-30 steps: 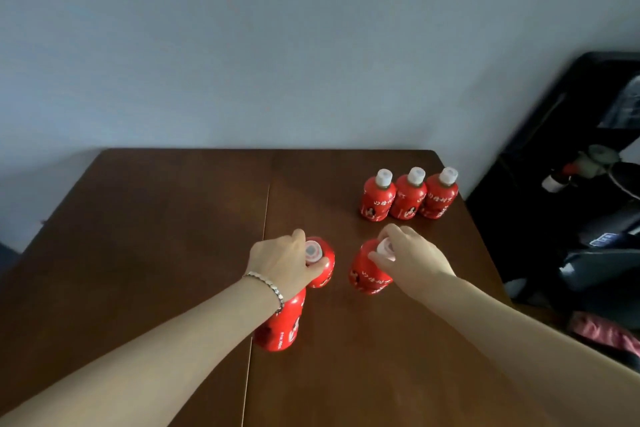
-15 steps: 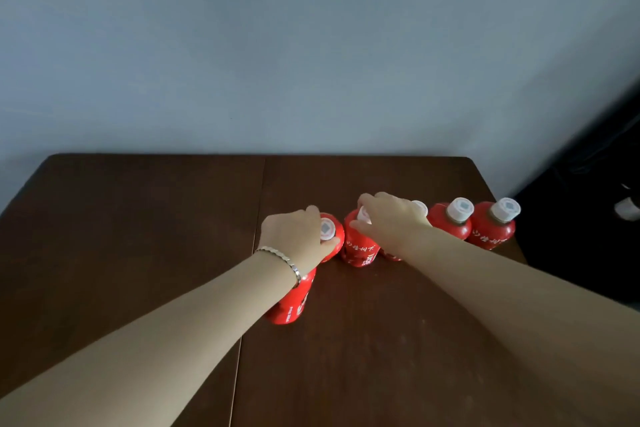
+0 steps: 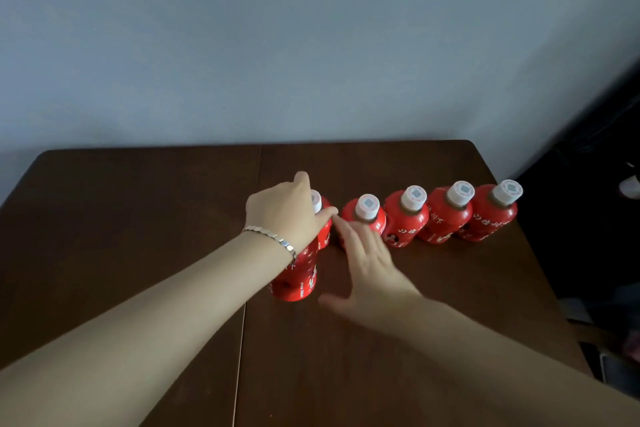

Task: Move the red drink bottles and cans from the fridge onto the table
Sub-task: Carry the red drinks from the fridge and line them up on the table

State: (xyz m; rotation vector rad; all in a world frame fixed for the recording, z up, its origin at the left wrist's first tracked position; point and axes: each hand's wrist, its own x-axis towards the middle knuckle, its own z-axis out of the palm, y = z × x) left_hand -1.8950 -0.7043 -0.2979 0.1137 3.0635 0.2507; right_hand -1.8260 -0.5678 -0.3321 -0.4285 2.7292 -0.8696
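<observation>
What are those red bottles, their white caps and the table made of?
Red bottles: likely plastic under a glossy printed wrap, judging by soft highlights. White caps: probably matte plastic. Table: dark brown wood or veneer, semi-gloss, with a seam down its middle.

My dark wooden table [image 3: 138, 218], split by a seam [image 3: 241, 350] down its middle, carries five white-capped red bottles [image 3: 405, 225] upright in a row toward its far right. The leftmost bottle [image 3: 325, 222] stands just behind a sixth red container [image 3: 298, 281] beside the seam.
</observation>
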